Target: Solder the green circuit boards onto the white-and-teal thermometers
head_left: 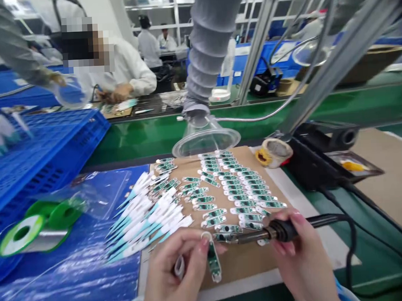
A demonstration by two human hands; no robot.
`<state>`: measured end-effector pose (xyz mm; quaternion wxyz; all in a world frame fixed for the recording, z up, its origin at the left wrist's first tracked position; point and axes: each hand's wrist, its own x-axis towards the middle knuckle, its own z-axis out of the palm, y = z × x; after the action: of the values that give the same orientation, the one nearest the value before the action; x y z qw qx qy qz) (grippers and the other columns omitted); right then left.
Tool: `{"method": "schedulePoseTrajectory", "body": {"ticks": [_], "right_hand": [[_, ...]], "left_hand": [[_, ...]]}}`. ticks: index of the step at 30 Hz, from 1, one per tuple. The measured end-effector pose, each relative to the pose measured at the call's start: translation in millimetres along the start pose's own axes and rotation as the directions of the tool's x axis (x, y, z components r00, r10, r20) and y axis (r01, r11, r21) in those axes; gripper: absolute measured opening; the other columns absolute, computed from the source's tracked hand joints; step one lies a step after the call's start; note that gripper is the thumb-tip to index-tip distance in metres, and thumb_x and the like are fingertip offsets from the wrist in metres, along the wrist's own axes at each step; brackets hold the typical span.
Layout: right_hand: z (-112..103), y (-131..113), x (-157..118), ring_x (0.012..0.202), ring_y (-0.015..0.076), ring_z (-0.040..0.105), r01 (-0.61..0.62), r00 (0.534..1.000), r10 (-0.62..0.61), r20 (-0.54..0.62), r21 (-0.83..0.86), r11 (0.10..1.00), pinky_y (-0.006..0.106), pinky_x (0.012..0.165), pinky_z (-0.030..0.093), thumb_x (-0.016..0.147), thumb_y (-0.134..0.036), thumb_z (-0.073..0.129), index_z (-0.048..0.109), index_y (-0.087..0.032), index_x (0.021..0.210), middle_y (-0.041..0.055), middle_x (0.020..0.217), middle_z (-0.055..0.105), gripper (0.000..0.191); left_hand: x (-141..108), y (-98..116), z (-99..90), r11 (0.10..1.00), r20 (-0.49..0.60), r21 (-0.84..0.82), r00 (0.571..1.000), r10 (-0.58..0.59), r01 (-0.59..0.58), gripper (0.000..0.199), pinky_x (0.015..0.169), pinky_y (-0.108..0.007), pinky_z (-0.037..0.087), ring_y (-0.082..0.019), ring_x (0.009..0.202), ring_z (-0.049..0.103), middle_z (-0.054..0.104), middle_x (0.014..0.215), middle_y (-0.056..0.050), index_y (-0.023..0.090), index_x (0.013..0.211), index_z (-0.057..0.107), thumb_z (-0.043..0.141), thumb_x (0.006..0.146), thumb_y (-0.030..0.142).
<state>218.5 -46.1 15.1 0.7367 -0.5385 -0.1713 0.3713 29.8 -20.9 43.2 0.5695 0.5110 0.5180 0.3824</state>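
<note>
Between the thumb and fingers of my left hand [179, 264] is a small green circuit board [213, 258] with a white edge, hanging downward. A pale, hollow-ended piece [179, 267] also shows inside the curled fingers; its kind is unclear. My right hand [300, 252] is closed round the dark handle of a soldering iron [278, 231]. The iron points left, its tip close to the held board; whether they touch cannot be told. Rows of similar circuit boards [236, 197] lie on brown cardboard [255, 259] beyond both hands. White and light-blue thermometer casings [150, 219] are piled to the left.
A clear fume hood [205, 141] hangs over the cardboard's far edge. Solder spools [34, 233] and a blue crate [47, 144] stand left. At right are a tip-cleaning pot [274, 152], a black soldering station [308, 163] and cables. Across the bench, a person [124, 67] works.
</note>
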Motion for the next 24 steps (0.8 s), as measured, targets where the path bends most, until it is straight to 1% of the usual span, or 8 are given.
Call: {"method": "schedulePoseTrajectory", "body": {"ticks": [3,8,13,19,24], "right_hand": [[5.7,-0.3,-5.0,0.036,0.0088,0.037,0.016,1.000,-0.016,0.002,-0.041,0.999,0.019,0.034,0.032,0.071,-0.056,0.080,0.070,-0.022,0.066,-0.0064,0.035,0.032,0.036],[9.2,2.8,-7.0,0.033,0.0078,0.038,0.001,1.000,-0.001,-0.003,-0.042,0.999,0.019,0.034,0.034,0.070,-0.057,0.081,0.072,-0.021,0.066,-0.0061,0.033,0.036,0.036],[8.5,3.9,-7.6,0.033,0.0078,0.039,0.038,0.999,-0.037,0.029,-0.058,0.998,0.020,0.036,0.036,0.073,-0.056,0.079,0.072,-0.022,0.069,-0.0071,0.035,0.036,0.035],[10.9,2.8,-6.7,0.032,0.0076,0.037,0.054,0.998,-0.053,0.031,-0.061,0.997,0.019,0.033,0.033,0.071,-0.056,0.080,0.071,-0.020,0.065,-0.0066,0.035,0.036,0.037],[11.4,3.3,-4.8,0.032,0.0084,0.038,0.053,0.998,-0.051,0.027,-0.055,0.997,0.019,0.032,0.035,0.071,-0.055,0.080,0.072,-0.021,0.065,-0.0064,0.035,0.036,0.036]], "left_hand": [[1.6,6.0,2.8,0.997,0.031,-0.074,0.999,-0.011,0.013,0.029,0.041,-0.019,0.025,-0.006,0.043,0.027,0.073,0.065,-0.006,0.020,0.080,0.069,0.065,0.088,0.047],[-0.9,5.6,3.8,0.998,0.056,-0.064,0.998,0.028,-0.025,0.024,0.040,-0.020,0.023,-0.007,0.042,0.030,0.077,0.071,-0.007,0.020,0.079,0.068,0.061,0.091,0.039],[-1.4,5.8,4.1,0.998,0.066,-0.049,0.997,0.049,-0.045,0.023,0.039,-0.021,0.023,-0.006,0.042,0.030,0.077,0.070,-0.006,0.020,0.079,0.068,0.060,0.092,0.038],[-2.8,6.7,5.0,0.998,0.067,-0.039,0.996,0.055,-0.052,0.023,0.038,-0.021,0.022,-0.006,0.041,0.030,0.077,0.071,-0.006,0.020,0.081,0.066,0.059,0.093,0.038],[-4.6,6.6,4.8,0.998,0.065,-0.025,0.996,0.055,-0.053,0.024,0.039,-0.021,0.026,-0.007,0.043,0.032,0.077,0.073,-0.006,0.019,0.083,0.068,0.059,0.093,0.038]]}}
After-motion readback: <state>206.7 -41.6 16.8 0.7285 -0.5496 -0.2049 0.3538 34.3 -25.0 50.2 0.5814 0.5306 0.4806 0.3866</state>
